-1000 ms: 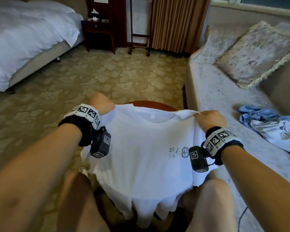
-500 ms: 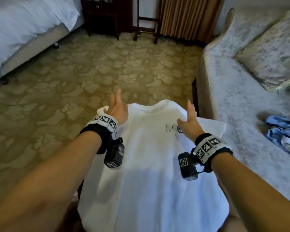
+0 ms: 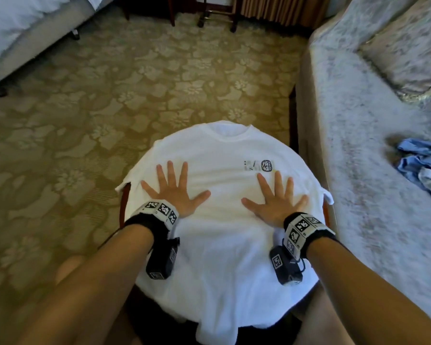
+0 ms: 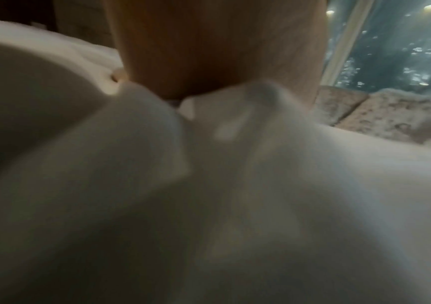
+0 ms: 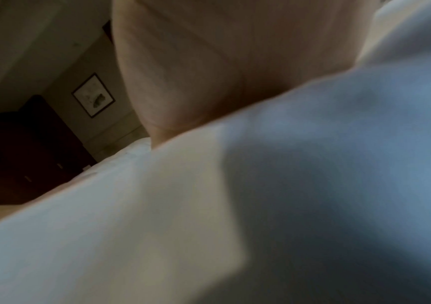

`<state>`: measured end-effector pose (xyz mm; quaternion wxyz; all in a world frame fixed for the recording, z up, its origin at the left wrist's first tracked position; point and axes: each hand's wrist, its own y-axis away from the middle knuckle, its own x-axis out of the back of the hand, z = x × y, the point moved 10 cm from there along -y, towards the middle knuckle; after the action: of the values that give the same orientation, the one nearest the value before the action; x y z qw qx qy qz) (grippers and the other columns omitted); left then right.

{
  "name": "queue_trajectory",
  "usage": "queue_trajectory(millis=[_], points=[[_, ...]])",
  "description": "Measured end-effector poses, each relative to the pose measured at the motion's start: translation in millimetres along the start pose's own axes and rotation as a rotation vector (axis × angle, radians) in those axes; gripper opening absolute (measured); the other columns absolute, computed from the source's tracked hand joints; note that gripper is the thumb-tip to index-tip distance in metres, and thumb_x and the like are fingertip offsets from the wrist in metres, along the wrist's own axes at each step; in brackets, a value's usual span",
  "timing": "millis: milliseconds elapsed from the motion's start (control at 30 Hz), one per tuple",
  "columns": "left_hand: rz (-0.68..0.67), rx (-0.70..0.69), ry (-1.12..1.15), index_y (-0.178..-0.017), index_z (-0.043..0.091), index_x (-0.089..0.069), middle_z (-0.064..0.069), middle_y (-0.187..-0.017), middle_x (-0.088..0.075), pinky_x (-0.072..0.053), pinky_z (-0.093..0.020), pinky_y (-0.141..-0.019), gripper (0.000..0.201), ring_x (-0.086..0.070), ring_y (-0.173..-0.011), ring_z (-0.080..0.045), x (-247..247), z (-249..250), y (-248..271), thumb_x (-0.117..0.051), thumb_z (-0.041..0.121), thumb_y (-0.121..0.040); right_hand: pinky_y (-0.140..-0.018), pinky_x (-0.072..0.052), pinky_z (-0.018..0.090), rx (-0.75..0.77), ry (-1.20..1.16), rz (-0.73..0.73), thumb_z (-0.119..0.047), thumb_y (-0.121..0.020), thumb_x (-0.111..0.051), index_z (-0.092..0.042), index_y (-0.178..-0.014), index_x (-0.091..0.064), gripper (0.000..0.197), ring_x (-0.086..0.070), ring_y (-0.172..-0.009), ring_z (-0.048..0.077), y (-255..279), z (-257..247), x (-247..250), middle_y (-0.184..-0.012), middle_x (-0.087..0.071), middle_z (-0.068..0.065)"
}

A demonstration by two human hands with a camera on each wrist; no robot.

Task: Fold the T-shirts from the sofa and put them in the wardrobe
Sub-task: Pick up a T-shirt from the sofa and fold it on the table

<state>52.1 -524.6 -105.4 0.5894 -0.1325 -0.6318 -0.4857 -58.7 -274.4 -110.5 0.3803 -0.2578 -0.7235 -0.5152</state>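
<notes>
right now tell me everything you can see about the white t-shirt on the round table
The white t-shirt lies spread front up over a small round wooden table, collar away from the person. It looks like plain soft cotton with a ribbed round neck and a small grey and black chest print. Its sleeves and hem hang over the table's edge. The left hand and right hand press flat on it, fingers spread, with no grip on the cloth.

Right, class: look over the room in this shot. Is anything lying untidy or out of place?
Yes. A crumpled blue garment lies bunched on the sofa, unfolded. The white T-shirt is spread over the round table, overhanging its edges, with the left hand and right hand flat on it.
</notes>
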Motion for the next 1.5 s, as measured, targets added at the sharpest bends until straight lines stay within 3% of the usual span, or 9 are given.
queue_trajectory(millis=[167, 433, 633, 833, 1033, 1500], points=[[-0.075, -0.026, -0.042, -0.148, 0.036, 0.024, 0.003, -0.151, 0.040, 0.011, -0.071, -0.107, 0.111, 0.036, -0.140, -0.027, 10, 0, -11, -0.024, 0.094, -0.067, -0.107, 0.019, 0.067, -0.007, -0.017, -0.021, -0.095, -0.069, -0.025, -0.058, -0.142, 0.022, 0.095, 0.040, -0.139, 0.025, -5, -1, 4, -0.150, 0.045, -0.011], [-0.010, -0.038, -0.083, -0.150, 0.036, 0.020, 0.003, -0.155, 0.033, 0.010, -0.069, -0.108, 0.113, 0.030, -0.143, -0.026, 38, 18, -62, -0.025, 0.095, -0.066, -0.108, 0.019, 0.066, -0.026, -0.044, -0.036, -0.095, -0.069, -0.030, -0.057, -0.144, 0.019, 0.097, 0.040, -0.139, 0.025, -48, -13, 37, -0.151, 0.042, -0.010], [-0.027, -0.049, -0.071, -0.149, 0.037, 0.020, 0.004, -0.157, 0.030, 0.010, -0.068, -0.110, 0.116, 0.029, -0.143, -0.027, 65, 28, -118, -0.028, 0.097, -0.062, -0.110, 0.016, 0.065, -0.012, -0.010, -0.019, -0.096, -0.068, -0.028, -0.058, -0.144, 0.017, 0.096, 0.034, -0.143, 0.022, -99, -23, 71, -0.154, 0.038, -0.011], [-0.038, -0.055, -0.086, -0.148, 0.042, 0.019, 0.002, -0.156, 0.032, 0.012, -0.067, -0.109, 0.112, 0.031, -0.142, -0.028, 75, 34, -139, -0.026, 0.097, -0.062, -0.111, 0.012, 0.066, -0.010, -0.009, -0.004, -0.097, -0.066, -0.027, -0.058, -0.145, 0.014, 0.097, 0.030, -0.145, 0.020, -124, -27, 86, -0.157, 0.032, -0.012], [-0.033, -0.060, -0.070, -0.148, 0.044, 0.018, 0.004, -0.156, 0.032, 0.011, -0.065, -0.111, 0.110, 0.030, -0.143, -0.027, 62, 27, -109, -0.027, 0.097, -0.063, -0.110, 0.016, 0.065, -0.013, 0.006, 0.008, -0.097, -0.066, -0.025, -0.057, -0.144, 0.017, 0.098, 0.034, -0.143, 0.021, -97, -24, 71, -0.154, 0.038, -0.011], [-0.044, -0.066, -0.078, -0.148, 0.043, 0.020, 0.005, -0.154, 0.036, 0.011, -0.065, -0.111, 0.108, 0.032, -0.142, -0.026, -8, -9, 34, -0.025, 0.095, -0.065, -0.111, 0.015, 0.064, -0.023, 0.009, -0.005, -0.094, -0.070, -0.027, -0.055, -0.145, 0.019, 0.096, 0.035, -0.142, 0.022, 43, 1, -16, -0.152, 0.041, -0.010]])
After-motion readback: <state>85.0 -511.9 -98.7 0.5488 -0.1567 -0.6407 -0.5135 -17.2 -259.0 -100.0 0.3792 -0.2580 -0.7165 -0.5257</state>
